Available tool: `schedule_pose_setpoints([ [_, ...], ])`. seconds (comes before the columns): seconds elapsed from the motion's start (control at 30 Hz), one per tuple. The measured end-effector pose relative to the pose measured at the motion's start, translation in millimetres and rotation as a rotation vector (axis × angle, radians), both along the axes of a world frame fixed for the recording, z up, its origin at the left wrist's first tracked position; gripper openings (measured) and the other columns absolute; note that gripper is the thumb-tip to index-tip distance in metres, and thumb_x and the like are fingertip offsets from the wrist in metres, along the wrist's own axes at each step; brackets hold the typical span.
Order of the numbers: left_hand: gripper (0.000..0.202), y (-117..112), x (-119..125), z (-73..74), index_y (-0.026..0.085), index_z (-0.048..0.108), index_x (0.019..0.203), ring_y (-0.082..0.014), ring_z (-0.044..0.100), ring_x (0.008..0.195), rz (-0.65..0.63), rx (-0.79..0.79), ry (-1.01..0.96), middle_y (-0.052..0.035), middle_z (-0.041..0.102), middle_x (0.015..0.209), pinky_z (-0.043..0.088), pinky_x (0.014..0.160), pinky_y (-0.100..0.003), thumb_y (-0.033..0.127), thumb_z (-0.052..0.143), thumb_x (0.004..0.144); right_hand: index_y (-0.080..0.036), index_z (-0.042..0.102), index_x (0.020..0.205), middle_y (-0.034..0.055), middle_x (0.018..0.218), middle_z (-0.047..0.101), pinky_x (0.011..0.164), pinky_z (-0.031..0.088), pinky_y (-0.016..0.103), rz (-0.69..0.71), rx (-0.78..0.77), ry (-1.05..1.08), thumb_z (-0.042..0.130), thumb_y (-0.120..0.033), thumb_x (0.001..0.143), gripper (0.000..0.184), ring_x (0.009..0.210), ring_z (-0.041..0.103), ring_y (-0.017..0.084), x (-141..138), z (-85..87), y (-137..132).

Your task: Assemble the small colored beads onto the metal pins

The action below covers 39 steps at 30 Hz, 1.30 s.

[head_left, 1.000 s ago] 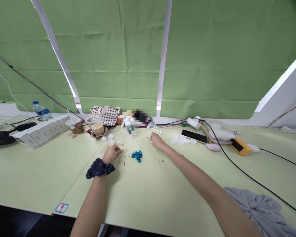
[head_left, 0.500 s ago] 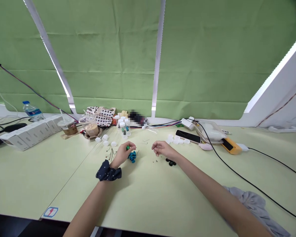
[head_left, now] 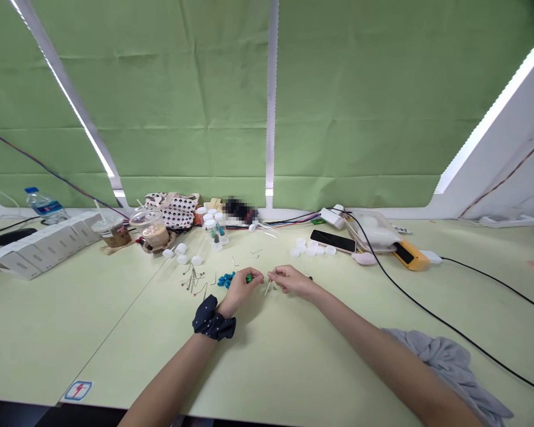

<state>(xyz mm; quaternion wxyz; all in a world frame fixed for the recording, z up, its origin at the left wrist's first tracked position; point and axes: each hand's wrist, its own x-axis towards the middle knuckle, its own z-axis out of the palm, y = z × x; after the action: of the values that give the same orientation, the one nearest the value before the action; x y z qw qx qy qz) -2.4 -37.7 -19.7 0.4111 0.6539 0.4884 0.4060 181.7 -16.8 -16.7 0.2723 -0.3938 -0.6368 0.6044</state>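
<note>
My left hand (head_left: 241, 288), a dark scrunchie (head_left: 213, 319) on its wrist, pinches a small green bead (head_left: 248, 277) above the pale green table (head_left: 276, 362). My right hand (head_left: 291, 279) faces it a few centimetres away and holds a thin metal pin (head_left: 268, 287) that points down and left. A little heap of blue beads (head_left: 225, 279) lies just left of my left hand. Several loose metal pins (head_left: 194, 281) are scattered further left.
White caps (head_left: 181, 254) and small vials (head_left: 212, 228) stand behind the beads. Two drink cups (head_left: 152, 226), white boxes (head_left: 35, 247) and a water bottle (head_left: 43, 204) are back left. A phone (head_left: 331, 241), yellow device (head_left: 408, 254) and black cable (head_left: 431, 308) lie right; grey cloth (head_left: 454, 366) near right.
Both hands have drawn toward me and closer together. My left hand left the pins, picked up a green bead; my right hand now holds a pin. The camera shifted right.
</note>
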Motion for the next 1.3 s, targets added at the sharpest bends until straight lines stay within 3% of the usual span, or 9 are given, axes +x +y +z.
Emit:
schedule_pose_setpoints([
  [0.13,0.033,-8.8,-1.2,2.6,0.015,0.061,0.099,-0.0132,0.053,0.065,-0.147,-0.144,-0.148,-0.0084,0.066,0.088,0.037,0.055,-0.024,0.036,0.061,0.073,-0.016,0.053,0.069,-0.0065,0.05,0.036,0.04,0.022,0.018,-0.172,0.213,-0.052,0.053,-0.053,0.074,0.037,0.043,0.029,0.006,-3.4,0.9,2.7],
  [0.23,0.042,-14.9,-5.4,4.8,0.017,0.053,0.113,-0.0125,0.054,0.073,-0.306,-0.263,-0.252,-0.0118,0.062,0.108,0.04,0.066,-0.027,0.03,0.063,0.074,-0.017,0.051,0.07,-0.0038,0.054,0.046,0.039,0.023,0.019,-0.295,0.277,0.033,0.05,-0.052,0.077,0.036,0.042,0.031,0.006,-2.0,5.4,4.7],
  [0.33,0.034,-18.0,-8.1,3.8,0.016,0.054,0.107,-0.0129,0.055,0.075,-0.393,-0.304,-0.309,-0.0132,0.061,0.11,0.04,0.071,-0.029,0.03,0.062,0.077,-0.017,0.052,0.074,-0.0006,0.062,0.056,0.04,0.025,0.02,-0.283,0.288,0.109,0.05,-0.051,0.078,0.034,0.041,0.033,0.006,-3.0,9.1,2.1],
  [0.47,0.026,-20.1,-7.3,1.9,0.016,0.052,0.095,-0.0101,0.053,0.066,-0.444,-0.331,-0.348,-0.0124,0.063,0.104,0.04,0.067,-0.028,0.03,0.062,0.077,-0.017,0.053,0.073,0.0007,0.063,0.059,0.043,0.029,0.02,-0.217,0.306,0.126,0.051,-0.05,0.078,0.034,0.044,0.04,0.007,-8.9,10.3,-5.4],
  [0.73,0.025,-23.6,-3.3,8.9,0.015,0.051,0.084,-0.0081,0.05,0.058,-0.461,-0.367,-0.338,-0.0084,0.063,0.093,0.037,0.057,-0.024,0.034,0.064,0.074,-0.016,0.054,0.074,0.0024,0.064,0.06,0.042,0.029,0.02,-0.174,0.311,0.138,0.05,-0.051,0.08,0.035,0.047,0.044,0.008,-10.3,9.5,-8.9],
  [1.0,0.026,-22.8,-2.4,3.2,0.014,0.054,0.081,-0.008,0.05,0.055,-0.428,-0.348,-0.274,-0.0053,0.062,0.079,0.034,0.051,-0.022,0.036,0.065,0.072,-0.016,0.054,0.073,0.0023,0.064,0.06,0.046,0.034,0.021,-0.148,0.309,0.109,0.05,-0.05,0.08,0.035,0.049,0.048,0.009,-8.9,6.8,-7.6],
  [1.2,0.034,-22.6,-3.2,7.3,0.015,0.053,0.096,-0.006,0.044,0.051,-0.455,-0.321,-0.28,-0.0073,0.064,0.082,0.028,0.048,-0.021,0.036,0.066,0.072,-0.017,0.055,0.071,0.0013,0.063,0.06,0.062,0.044,0.026,-0.104,0.348,0.109,0.052,-0.044,0.08,0.029,0.062,0.058,0.014,-7.1,6.7,-8.3],
  [1.3,0.033,-22.7,-4.0,9.1,0.015,0.054,0.095,-0.0054,0.042,0.05,-0.435,-0.285,-0.289,-0.0094,0.064,0.086,0.026,0.047,-0.02,0.038,0.064,0.074,-0.017,0.056,0.07,0.0012,0.065,0.06,0.063,0.044,0.026,-0.115,0.387,0.081,0.053,-0.045,0.08,0.03,0.063,0.058,0.014,-8.9,8.6,-9.7],
])
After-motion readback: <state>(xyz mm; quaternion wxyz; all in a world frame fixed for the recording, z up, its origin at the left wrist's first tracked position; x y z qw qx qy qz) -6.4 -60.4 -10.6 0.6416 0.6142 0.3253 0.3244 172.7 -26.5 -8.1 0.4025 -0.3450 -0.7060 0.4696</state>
